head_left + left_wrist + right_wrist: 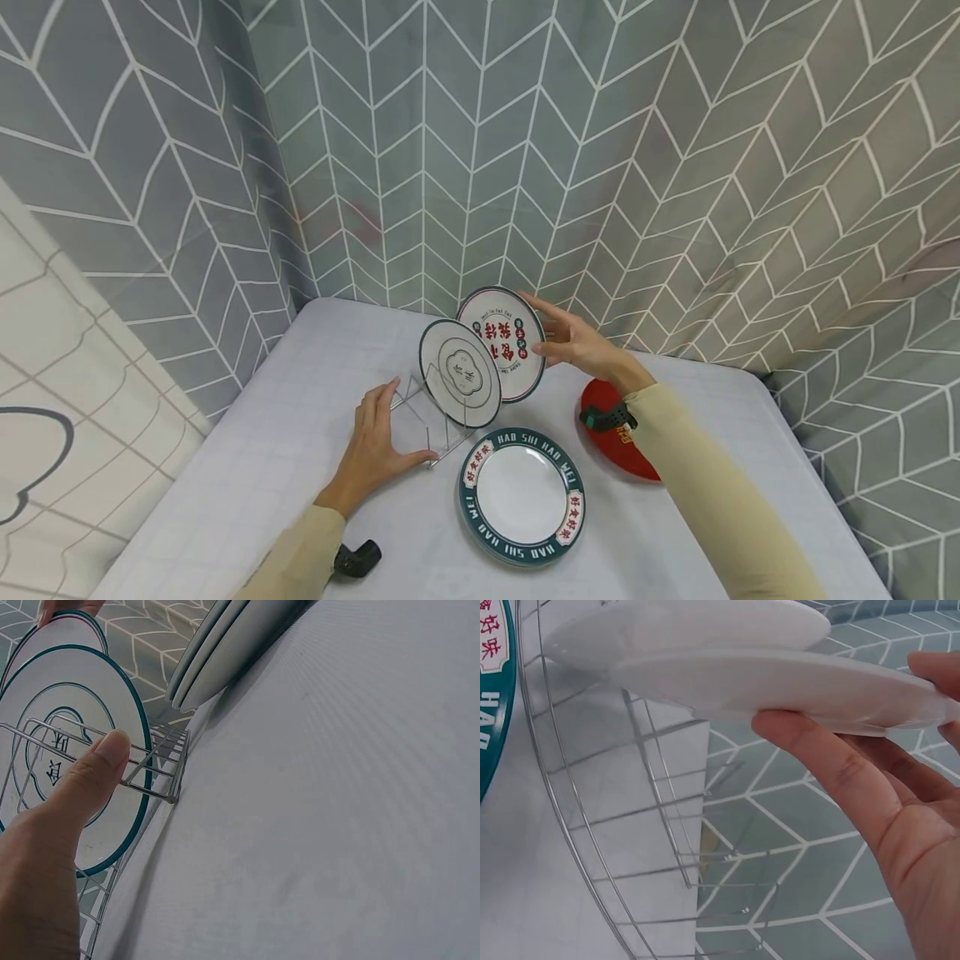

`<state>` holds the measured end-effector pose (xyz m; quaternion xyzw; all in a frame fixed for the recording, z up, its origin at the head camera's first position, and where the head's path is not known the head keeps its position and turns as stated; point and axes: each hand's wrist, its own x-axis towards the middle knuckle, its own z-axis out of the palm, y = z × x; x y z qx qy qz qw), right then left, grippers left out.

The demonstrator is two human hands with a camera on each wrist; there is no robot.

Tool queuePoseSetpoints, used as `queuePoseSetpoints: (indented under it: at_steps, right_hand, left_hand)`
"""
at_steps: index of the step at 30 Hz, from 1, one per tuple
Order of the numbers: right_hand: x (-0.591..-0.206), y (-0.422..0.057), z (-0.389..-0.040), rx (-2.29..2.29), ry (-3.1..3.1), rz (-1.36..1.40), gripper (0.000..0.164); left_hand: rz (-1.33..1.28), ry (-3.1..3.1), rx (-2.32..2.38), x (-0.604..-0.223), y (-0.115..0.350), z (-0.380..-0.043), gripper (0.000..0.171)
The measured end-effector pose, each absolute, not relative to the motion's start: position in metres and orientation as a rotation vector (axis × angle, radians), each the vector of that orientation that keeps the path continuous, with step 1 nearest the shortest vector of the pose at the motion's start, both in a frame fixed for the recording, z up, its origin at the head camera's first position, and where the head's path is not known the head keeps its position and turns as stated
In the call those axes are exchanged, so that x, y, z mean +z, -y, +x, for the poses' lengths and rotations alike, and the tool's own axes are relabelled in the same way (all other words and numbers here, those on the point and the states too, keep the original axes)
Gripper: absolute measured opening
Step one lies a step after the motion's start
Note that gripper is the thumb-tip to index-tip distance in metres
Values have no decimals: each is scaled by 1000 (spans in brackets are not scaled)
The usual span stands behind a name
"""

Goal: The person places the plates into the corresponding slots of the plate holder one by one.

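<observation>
Right fingers [832, 761]: red-lettered plate [512, 333] between, rim pinched.

Left arm [296, 546] extended | left fingers [385, 402] curved, thumb [84, 780] spread | right arm [701, 475] extended farther | right fingers [553, 311] pinching

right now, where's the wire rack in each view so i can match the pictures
Head: the wire rack is left of centre, lower half, at the left hand's fingertips.
Left wrist: left side, partly hidden by the thumb.
Right wrist: mostly left half, running top to bottom.
Shared landmark: the red-lettered plate in the right hand; its lettering shows only in the head view.
</observation>
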<state>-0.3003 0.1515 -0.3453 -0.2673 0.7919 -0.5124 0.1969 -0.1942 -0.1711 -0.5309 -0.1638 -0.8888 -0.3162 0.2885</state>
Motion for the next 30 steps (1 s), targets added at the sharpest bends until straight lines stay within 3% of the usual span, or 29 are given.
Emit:
queuePoseSetpoints:
  at_steps: [30]
  right_hand:
    - [-389, -126, -302, -1394, -2181, -770, 76]
  left_hand:
    - [-447, 2362, -847, -530, 170, -194, 133]
